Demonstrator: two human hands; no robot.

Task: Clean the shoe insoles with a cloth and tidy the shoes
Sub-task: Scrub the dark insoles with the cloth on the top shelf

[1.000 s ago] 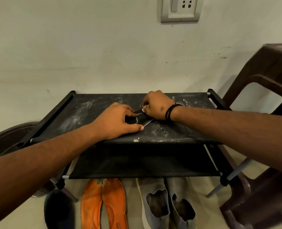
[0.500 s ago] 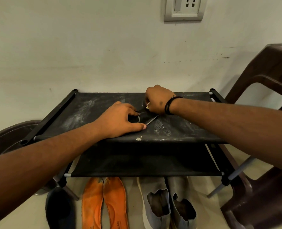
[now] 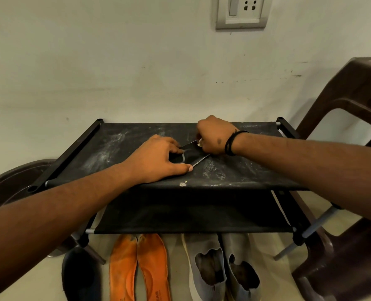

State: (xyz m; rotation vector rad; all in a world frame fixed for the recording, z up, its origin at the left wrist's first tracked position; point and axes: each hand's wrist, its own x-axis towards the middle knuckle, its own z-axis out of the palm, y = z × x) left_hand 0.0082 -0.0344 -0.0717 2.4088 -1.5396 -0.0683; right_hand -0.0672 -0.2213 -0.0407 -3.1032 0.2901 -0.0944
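A black insole (image 3: 194, 157) with a pale edge lies flat on the dusty top shelf of the black shoe rack (image 3: 115, 144). My left hand (image 3: 158, 162) pins down the insole's near end, thumb and fingers around it. At the far end, my right hand (image 3: 215, 135) is closed on a small whitish cloth (image 3: 199, 143), pressing it onto the insole; most of the cloth is hidden in the fist. On the floor under the rack lie two orange insoles (image 3: 138, 268) and a pair of grey slip-on shoes (image 3: 221, 268).
A dark shoe or insole (image 3: 80, 276) lies on the floor left of the orange ones. A brown plastic chair (image 3: 354, 101) stands close on the right, and a brown round tub (image 3: 12, 181) on the left. The wall with a socket (image 3: 243, 11) is right behind the rack.
My right hand has slid with the cloth along the insole toward the back of the shelf. My left hand has stayed on the insole's near end.
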